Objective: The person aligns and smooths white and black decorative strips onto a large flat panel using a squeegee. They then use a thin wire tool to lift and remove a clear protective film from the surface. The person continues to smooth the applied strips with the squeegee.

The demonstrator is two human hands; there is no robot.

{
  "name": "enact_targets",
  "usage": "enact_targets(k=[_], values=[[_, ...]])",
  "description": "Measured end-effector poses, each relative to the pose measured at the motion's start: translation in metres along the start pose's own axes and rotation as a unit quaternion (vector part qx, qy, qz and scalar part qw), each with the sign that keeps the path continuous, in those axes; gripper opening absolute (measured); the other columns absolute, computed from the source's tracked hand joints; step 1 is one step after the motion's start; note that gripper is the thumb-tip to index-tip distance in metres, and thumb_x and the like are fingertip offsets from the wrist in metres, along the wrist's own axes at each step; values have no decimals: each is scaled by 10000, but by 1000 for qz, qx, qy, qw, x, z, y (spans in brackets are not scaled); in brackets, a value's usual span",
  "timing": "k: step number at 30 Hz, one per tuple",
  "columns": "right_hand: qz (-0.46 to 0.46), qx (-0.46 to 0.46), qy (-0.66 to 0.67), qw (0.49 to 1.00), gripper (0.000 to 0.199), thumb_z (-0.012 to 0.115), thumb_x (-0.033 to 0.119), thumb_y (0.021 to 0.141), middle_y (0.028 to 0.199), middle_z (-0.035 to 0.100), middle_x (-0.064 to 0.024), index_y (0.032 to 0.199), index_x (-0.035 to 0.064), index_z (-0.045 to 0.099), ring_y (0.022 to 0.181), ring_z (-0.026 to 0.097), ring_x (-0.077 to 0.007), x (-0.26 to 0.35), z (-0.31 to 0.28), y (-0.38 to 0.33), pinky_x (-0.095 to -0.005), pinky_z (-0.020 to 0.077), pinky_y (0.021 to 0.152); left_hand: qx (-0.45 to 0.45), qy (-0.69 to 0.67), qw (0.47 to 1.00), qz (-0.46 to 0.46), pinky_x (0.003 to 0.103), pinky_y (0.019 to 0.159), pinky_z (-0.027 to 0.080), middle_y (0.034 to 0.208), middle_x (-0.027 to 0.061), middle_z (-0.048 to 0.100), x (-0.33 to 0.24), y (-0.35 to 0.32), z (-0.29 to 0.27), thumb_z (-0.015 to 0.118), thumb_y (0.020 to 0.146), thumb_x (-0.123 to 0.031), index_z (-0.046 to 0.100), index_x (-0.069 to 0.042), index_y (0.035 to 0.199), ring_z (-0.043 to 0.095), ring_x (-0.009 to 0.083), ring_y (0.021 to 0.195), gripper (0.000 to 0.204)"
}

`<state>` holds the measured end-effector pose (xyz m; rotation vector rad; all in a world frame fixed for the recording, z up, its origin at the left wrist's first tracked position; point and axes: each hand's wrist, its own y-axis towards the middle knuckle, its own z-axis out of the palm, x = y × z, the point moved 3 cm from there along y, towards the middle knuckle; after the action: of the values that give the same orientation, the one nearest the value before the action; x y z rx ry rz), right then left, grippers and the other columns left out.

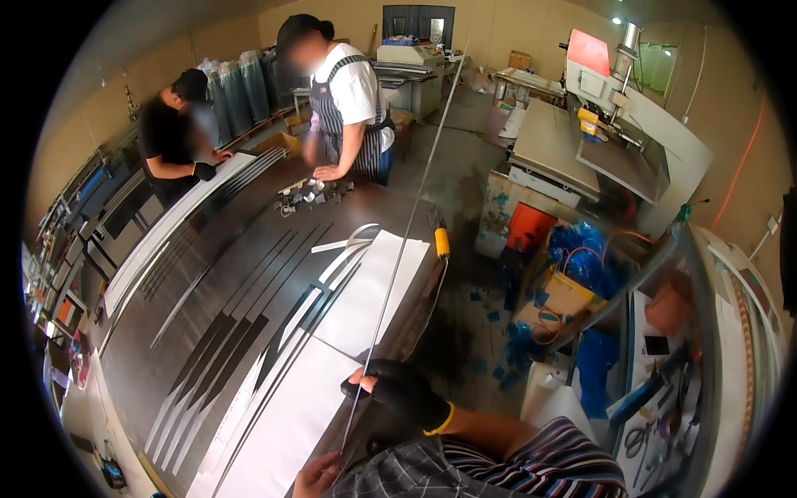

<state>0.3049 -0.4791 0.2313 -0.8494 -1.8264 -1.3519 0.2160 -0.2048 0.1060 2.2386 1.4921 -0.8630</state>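
Observation:
A long, thin, light-coloured strip (407, 231) slants up from the lower edge of the head view, past the table's right side. My right hand (403, 393), in a black glove with bare fingertips and a yellow cuff, is closed around its lower part. My left hand (316, 476), bare, pinches the strip near its low end. Beneath and left of my hands, white sheets (311, 378) with dark strips on them lie on the large dark table (224, 278). Several narrow dark and silvery strips (199, 369) lie side by side to the left of the sheets.
A person in a striped apron (340, 108) leans on the table's far edge beside small scraps (311, 195). Another person in black (174, 137) works at the far left. A yellow-handled tool (442, 242) lies at the right edge. Right stand a machine (556, 145) and a box (544, 311).

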Motion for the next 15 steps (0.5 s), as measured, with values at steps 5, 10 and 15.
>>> enact_targets(k=[5, 10, 15], values=[[85, -43, 19, 995, 142, 520, 86, 944, 962, 648, -103, 1008, -1, 612, 912, 634, -191, -24, -19, -24, -280, 485, 815, -124, 51, 990, 51, 318, 794, 490, 949, 106, 665, -62, 40, -10, 564, 882, -105, 642, 0, 1073, 621, 200, 888, 232], [85, -80, -47, 992, 136, 605, 39, 878, 982, 638, -168, 1006, -3, 623, 865, 639, -297, -57, -45, -45, -347, 518, 732, -195, -172, 964, 47, 327, 891, 472, 1054, 156, 671, -162, 124, -74, 579, 895, -64, 657, 21, 1064, 632, 255, 1007, 204], [-11, -35, -212, 977, 154, 615, 54, 872, 1006, 635, -189, 1012, -10, 625, 930, 621, -323, -48, -72, -55, -368, 517, 770, -196, -316, 908, 191, 329, 912, 467, 1175, 136, 625, -208, 181, -83, 593, 920, -145, 570, -2, 1241, 594, 227, 1071, 353]])
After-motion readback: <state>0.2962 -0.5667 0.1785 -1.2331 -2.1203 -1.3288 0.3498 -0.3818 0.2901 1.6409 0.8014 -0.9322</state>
